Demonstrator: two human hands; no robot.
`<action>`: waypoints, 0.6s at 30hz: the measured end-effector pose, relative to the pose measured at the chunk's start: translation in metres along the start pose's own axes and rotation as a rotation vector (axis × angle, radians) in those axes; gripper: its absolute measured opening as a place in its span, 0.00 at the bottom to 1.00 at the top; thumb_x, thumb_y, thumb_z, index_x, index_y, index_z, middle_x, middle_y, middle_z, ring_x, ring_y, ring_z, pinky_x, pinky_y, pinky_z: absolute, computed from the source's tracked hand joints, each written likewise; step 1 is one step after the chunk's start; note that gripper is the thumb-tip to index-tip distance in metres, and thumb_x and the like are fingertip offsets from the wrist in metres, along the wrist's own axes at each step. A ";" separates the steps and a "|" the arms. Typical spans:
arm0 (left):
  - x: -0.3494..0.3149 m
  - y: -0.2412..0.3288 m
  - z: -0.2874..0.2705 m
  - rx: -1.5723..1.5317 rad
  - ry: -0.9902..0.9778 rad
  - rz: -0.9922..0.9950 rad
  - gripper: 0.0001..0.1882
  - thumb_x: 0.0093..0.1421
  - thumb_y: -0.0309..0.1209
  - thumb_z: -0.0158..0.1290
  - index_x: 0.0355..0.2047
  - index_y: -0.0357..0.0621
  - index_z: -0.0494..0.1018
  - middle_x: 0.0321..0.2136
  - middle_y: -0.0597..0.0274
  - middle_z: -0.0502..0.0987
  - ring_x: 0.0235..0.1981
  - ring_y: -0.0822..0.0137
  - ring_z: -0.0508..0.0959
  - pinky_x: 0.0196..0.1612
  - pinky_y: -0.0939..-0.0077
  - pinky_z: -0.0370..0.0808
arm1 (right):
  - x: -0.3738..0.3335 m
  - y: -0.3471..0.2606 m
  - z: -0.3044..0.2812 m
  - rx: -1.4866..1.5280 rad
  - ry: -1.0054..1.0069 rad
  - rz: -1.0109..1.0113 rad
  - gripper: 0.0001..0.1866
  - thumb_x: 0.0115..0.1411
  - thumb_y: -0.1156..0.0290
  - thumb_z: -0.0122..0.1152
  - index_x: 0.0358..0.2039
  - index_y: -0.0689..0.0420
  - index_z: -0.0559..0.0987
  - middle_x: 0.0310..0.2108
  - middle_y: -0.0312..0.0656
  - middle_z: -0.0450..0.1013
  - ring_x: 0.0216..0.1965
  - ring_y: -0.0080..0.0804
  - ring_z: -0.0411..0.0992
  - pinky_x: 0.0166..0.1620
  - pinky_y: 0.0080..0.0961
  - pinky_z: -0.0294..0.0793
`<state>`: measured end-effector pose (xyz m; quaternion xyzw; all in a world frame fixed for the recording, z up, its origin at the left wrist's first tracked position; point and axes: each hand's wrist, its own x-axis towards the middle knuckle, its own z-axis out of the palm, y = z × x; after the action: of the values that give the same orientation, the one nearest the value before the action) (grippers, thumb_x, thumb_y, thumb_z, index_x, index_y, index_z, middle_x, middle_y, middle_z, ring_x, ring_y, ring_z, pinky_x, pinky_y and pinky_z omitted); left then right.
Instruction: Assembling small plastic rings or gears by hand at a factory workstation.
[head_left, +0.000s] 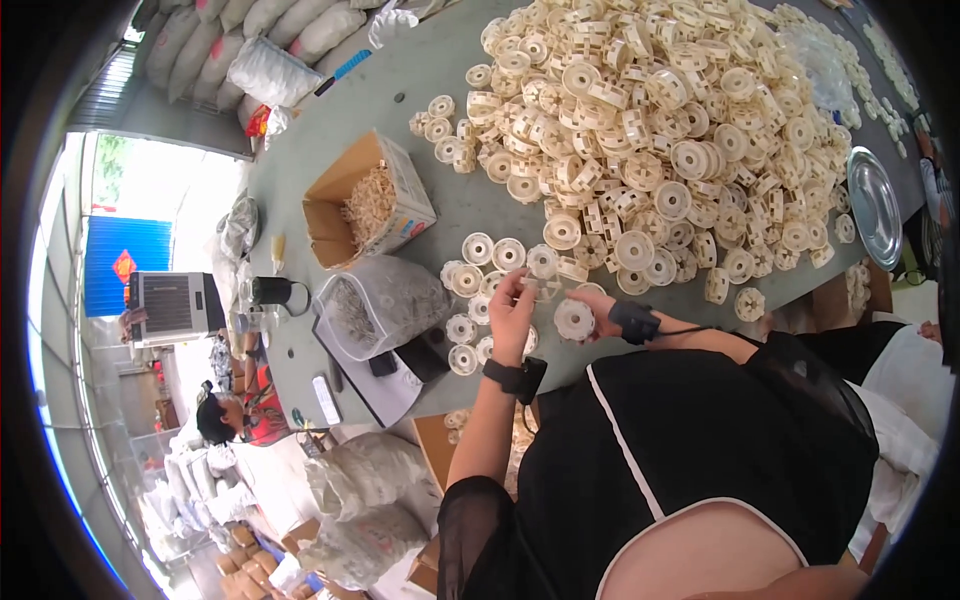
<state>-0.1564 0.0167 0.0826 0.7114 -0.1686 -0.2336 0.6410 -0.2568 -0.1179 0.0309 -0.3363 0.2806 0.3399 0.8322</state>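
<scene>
My right hand (599, 304) grips a round white plastic wheel (573, 321) with a scalloped rim and a hole in its middle, its face turned up. Just left of it, my left hand (513, 303) is closed in a pinch, fingertips raised. A pale, blurred shape shows at those fingertips; whether it is a separate small piece cannot be made out. Under and around the left hand lie several loose cream wheels (478, 248) on the grey-green table (430, 110). Beyond both hands rises a large heap of similar cream wheels (640, 130).
An open carton of small beige pieces (325, 212) stands left, with a clear bag of thin metal-looking parts (385, 305) nearer me. A steel tray (874, 208) sits at the right edge. Another person (245, 410) is at the left; full sacks (215, 60) are stacked behind.
</scene>
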 end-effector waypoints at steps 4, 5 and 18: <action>0.038 0.005 -0.037 0.039 0.130 -0.201 0.12 0.47 0.25 0.49 0.34 0.38 0.70 0.19 0.70 0.68 0.20 0.80 0.65 0.24 0.88 0.62 | 0.009 0.015 -0.015 -0.057 0.062 -0.042 0.25 0.51 0.42 0.37 0.25 0.49 0.73 0.16 0.34 0.70 0.12 0.26 0.66 0.13 0.18 0.58; 0.051 0.009 -0.052 0.002 0.131 -0.243 0.11 0.48 0.26 0.49 0.34 0.38 0.70 0.19 0.70 0.68 0.20 0.80 0.65 0.23 0.88 0.62 | 0.006 0.013 -0.015 -0.009 0.042 -0.044 0.25 0.52 0.42 0.35 0.25 0.49 0.72 0.16 0.33 0.70 0.12 0.25 0.66 0.13 0.17 0.58; 0.124 -0.034 -0.070 0.162 -0.092 -0.137 0.18 0.47 0.30 0.51 0.40 0.42 0.66 0.31 0.64 0.71 0.29 0.70 0.70 0.33 0.79 0.67 | 0.024 0.015 -0.033 0.106 0.100 0.026 0.18 0.55 0.50 0.37 0.38 0.48 0.66 0.31 0.35 0.70 0.28 0.30 0.70 0.25 0.30 0.71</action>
<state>-0.0166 0.0122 0.0393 0.7591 -0.1673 -0.2950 0.5556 -0.2609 -0.1251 -0.0115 -0.3044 0.3437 0.3182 0.8294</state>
